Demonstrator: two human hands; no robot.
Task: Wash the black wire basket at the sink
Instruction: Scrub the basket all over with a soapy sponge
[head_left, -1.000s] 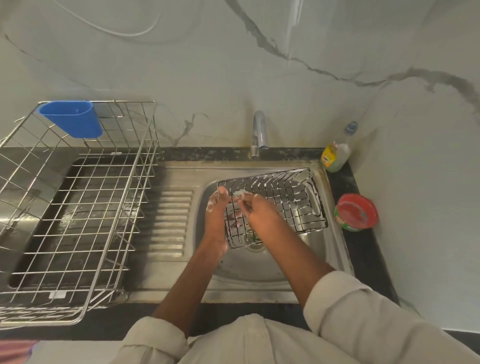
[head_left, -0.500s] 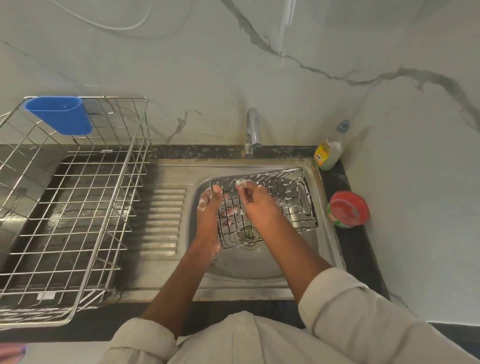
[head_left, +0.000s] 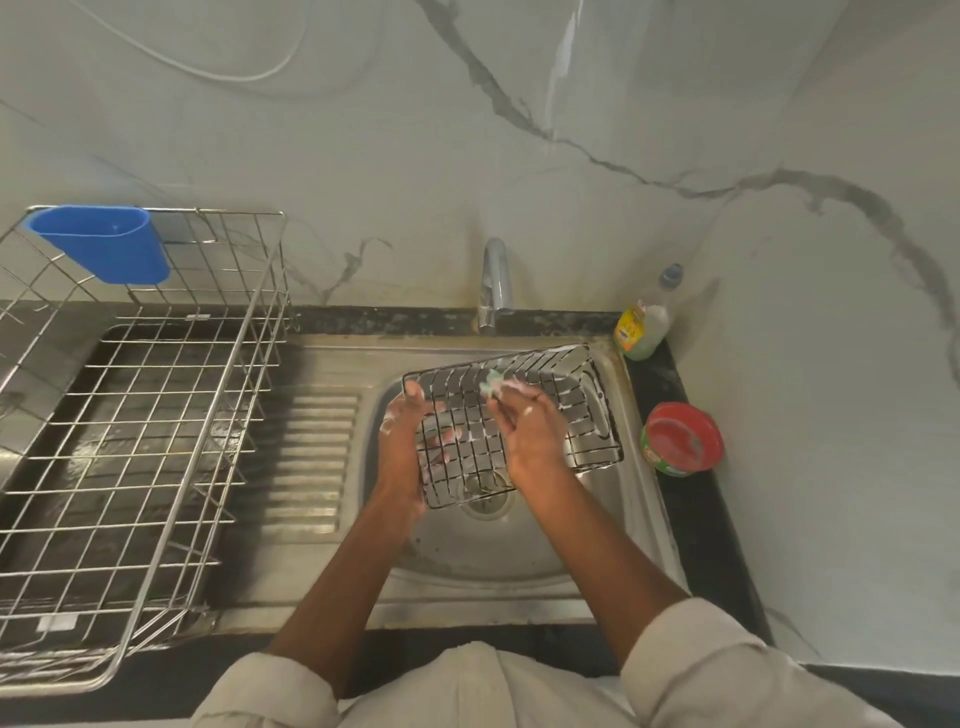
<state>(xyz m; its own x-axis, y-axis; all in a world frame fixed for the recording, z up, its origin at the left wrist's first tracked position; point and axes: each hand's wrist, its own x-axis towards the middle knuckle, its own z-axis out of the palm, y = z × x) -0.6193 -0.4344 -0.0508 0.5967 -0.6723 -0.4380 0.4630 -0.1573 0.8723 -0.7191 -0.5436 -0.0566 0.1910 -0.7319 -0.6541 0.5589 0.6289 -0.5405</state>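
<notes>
Over the sink (head_left: 519, 561), the left hand (head_left: 400, 447) grips the black wire basket (head_left: 561, 405); the right hand (head_left: 530, 431) presses a soapy scrubber (head_left: 493, 383) inside.

Steel dish rack (head_left: 140, 431) left on the counter, blue plastic cup (head_left: 104, 244) hooked on its back rim. Dish soap bottle (head_left: 644, 325) in the right corner (label unreadable), red-lidded green tub (head_left: 681, 439) nearer.

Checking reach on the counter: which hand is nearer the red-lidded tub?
Right. The right hand scrubs inside the black wire basket, nearer the red-lidded tub; the left hand holds the basket's far-left edge.
</notes>
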